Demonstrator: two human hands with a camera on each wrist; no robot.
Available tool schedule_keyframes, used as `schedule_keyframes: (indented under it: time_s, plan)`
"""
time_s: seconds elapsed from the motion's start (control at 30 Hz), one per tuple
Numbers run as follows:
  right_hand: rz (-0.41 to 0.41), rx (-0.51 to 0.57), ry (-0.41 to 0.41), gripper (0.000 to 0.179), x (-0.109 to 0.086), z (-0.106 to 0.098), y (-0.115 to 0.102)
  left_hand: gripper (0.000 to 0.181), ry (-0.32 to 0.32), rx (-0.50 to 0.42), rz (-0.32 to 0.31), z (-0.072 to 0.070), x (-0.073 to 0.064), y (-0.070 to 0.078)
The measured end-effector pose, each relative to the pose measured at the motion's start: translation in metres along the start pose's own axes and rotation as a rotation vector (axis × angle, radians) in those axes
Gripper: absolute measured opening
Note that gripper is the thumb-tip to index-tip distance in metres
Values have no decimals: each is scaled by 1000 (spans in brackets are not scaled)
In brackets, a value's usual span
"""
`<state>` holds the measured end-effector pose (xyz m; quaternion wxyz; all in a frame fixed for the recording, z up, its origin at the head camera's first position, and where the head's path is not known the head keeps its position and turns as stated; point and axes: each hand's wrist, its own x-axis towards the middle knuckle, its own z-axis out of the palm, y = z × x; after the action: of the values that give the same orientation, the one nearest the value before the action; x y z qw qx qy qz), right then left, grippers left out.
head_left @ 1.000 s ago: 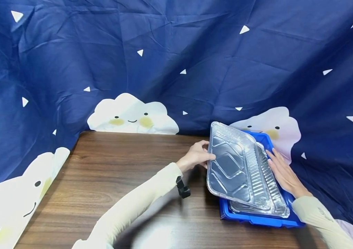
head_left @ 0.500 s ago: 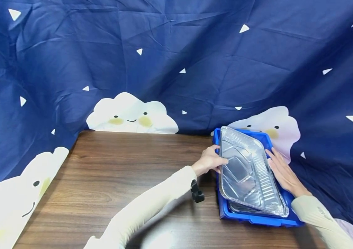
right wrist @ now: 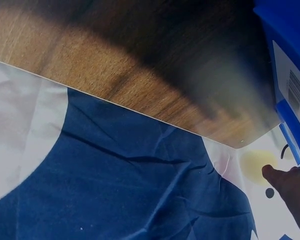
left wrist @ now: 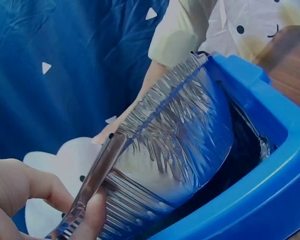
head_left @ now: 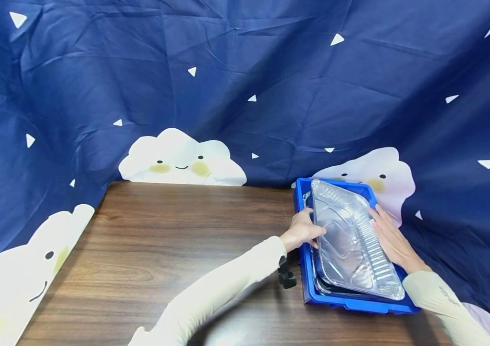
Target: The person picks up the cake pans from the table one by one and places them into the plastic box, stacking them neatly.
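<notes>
A rectangular foil tray (head_left: 344, 245) lies tilted in a blue plastic bin (head_left: 366, 306), its left long side raised. My left hand (head_left: 303, 230) pinches that raised rim between thumb and fingers. In the left wrist view, the crinkled side wall of the foil tray (left wrist: 160, 135) slopes down inside the bin. Silver edging of more foil (head_left: 320, 287) shows beneath it. My right hand (head_left: 394, 240) lies with straight fingers along the right side of the bin, fingertips at the tray's right edge. The right wrist view catches only part of the right hand (right wrist: 292, 187) beside the bin's outer wall.
The bin stands at the right end of a brown wooden table (head_left: 176, 230). A dark blue curtain (head_left: 210, 86) with white clouds and triangles hangs behind and at the sides. A white barcode label (right wrist: 292, 82) is on the bin's outer wall.
My left hand has moved right with the foil tray, bringing it over and down into the bin. The right hand has stayed in nearly the same spot.
</notes>
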<state>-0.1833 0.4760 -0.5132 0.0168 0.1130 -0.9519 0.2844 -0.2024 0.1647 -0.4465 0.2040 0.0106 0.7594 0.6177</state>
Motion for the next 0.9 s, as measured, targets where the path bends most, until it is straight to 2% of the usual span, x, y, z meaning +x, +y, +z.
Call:
schedule_keyframes:
  time_s: [0.1,0.17,0.23,0.33,0.4,0.47,0.5,0.53,0.57,0.63,0.77,0.83,0.9]
  plan:
    - [3,-6,-6,59,-1,-1,1,69,11,34,2,6,3,-2]
    - [5,-13,-10,59,-1,-2,0,71,13,68,9,10,12,-10]
    - [7,-26,-10,59,-1,-2,0,73,24,136,42,20,33,-28]
    - [12,-26,-10,59,-1,-1,-1,74,39,241,95,40,78,-70]
    - [11,-21,-13,59,-1,-1,-1,68,50,311,125,53,107,-96]
    - [8,-17,-15,59,-1,0,-1,56,37,345,123,58,121,-107]
    - [6,-17,-14,59,-1,0,-1,49,31,359,120,59,122,-107]
    - [3,-18,-13,59,-1,0,-1,38,27,380,122,57,119,-104]
    - [0,-24,-10,59,-1,0,-2,27,16,394,114,53,109,-94]
    - [-4,-32,-4,59,0,0,-2,9,-25,367,85,38,80,-64]
    - [7,-28,-6,59,0,1,-2,50,-86,294,36,6,18,-8]
    - [17,-18,-12,60,-1,2,-2,58,-94,284,34,-3,2,5]
    - [25,-9,-18,60,-1,2,-2,61,-91,301,51,-9,-8,10]
